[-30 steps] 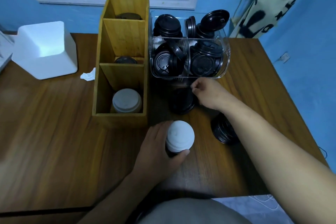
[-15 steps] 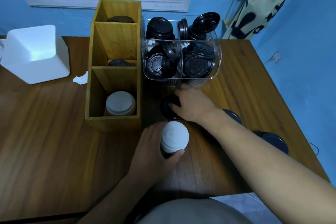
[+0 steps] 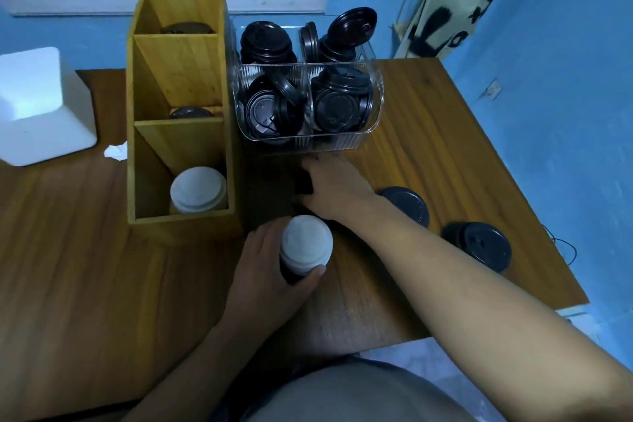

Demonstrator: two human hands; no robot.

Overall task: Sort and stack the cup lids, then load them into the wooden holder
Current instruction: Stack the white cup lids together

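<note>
The left hand [image 3: 270, 274] grips an upright stack of lids [image 3: 306, 247], white dome on top and dark ones beneath, on the brown wooden table [image 3: 85, 250]. This probably steadies it for adding. The right hand [image 3: 334, 185] curls round a flat black plastic lid [image 3: 302, 186] just before the clear ribbed plastic bin [image 3: 342, 140]. The three-slot wooden holder [image 3: 144, 147] stands alongside; its near slot holds white lids [image 3: 198, 188].

A single view from the person's head looks forward and steeply down on the wooden table [image 3: 85, 267] from close by. The left hand [image 3: 263, 271], gripping a stack of lids [image 3: 306, 243], is at the centre. The right hand [image 3: 337, 187] grips a black lid [image 3: 303, 187] just beyond. The wooden holder [image 3: 178, 106] stands far left, a blue wall [image 3: 565, 113] is on the right, and the person's lap [image 3: 359, 394] is at the near edge.
</note>
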